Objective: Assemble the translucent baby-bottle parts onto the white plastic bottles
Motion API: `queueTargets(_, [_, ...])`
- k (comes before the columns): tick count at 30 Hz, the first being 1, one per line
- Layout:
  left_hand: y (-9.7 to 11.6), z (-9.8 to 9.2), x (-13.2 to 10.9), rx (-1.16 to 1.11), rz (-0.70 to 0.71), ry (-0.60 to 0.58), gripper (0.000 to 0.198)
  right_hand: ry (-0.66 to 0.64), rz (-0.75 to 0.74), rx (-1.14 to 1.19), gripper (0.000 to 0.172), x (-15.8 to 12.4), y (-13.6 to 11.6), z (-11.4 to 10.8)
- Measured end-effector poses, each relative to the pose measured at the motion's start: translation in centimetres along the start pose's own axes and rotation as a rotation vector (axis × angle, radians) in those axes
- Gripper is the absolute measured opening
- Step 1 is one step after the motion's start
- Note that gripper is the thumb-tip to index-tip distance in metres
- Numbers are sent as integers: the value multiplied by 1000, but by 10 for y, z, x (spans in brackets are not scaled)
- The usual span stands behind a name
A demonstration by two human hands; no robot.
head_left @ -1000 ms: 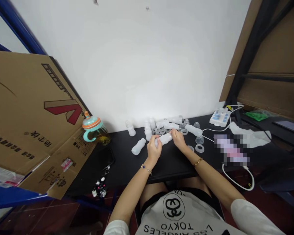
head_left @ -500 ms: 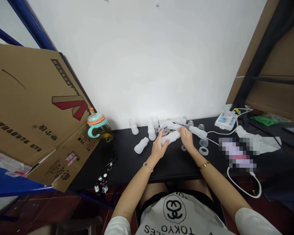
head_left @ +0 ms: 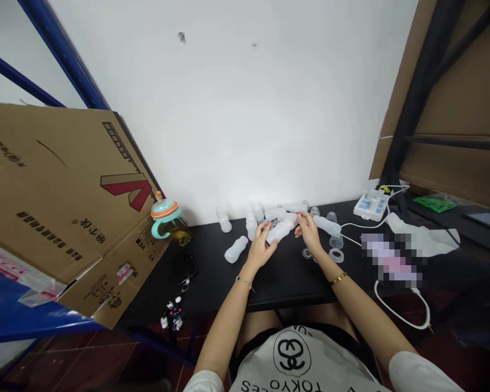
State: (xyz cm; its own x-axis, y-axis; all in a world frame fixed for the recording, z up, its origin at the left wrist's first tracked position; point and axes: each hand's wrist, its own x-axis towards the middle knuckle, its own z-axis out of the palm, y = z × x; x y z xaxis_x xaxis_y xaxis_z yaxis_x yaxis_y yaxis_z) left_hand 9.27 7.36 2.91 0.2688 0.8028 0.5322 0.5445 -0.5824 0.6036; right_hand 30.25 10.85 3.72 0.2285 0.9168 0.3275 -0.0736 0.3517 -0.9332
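Between my two hands is a white baby bottle (head_left: pixel 278 231), tilted with its top toward the right. My left hand (head_left: pixel 261 251) curls around its lower end, thumb on the near side. The fingers of my right hand (head_left: pixel 309 235) are closed at the bottle's clear top; the exact part they pinch is partly hidden. Left of my left hand, another white bottle (head_left: pixel 236 249) lies on its side. Past my right hand are a lying bottle (head_left: pixel 326 225), a clear cap (head_left: pixel 335 241), a pale ring (head_left: pixel 336 255) and a small ring (head_left: pixel 306 253).
Several more bottles stand or lie along the wall, one upright bottle (head_left: pixel 224 222) apart at left. On the black table (head_left: pixel 216 288) are a teal-lidded jug (head_left: pixel 167 223), a phone (head_left: pixel 183 264) and a power strip (head_left: pixel 371 205) with cables. A cardboard box (head_left: pixel 65 218) leans at left.
My left hand's fingers have loosened somewhat around the bottle, and my right fingers have shifted at its top. The whole view has tilted slightly; the other things lie as before.
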Motion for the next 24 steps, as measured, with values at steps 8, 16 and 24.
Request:
queueTargets(8, [3, -2, 2, 62, 39, 103, 59, -25, 84, 120, 50, 4, 1, -2])
queueTargets(16, [-3, -3, 4, 127, 77, 156, 53, -105, 111, 118, 46, 4, 3, -1])
queueTargets(24, [-1, -2, 3, 173, 139, 174, 49, -178, 96, 83, 62, 3, 9, 1])
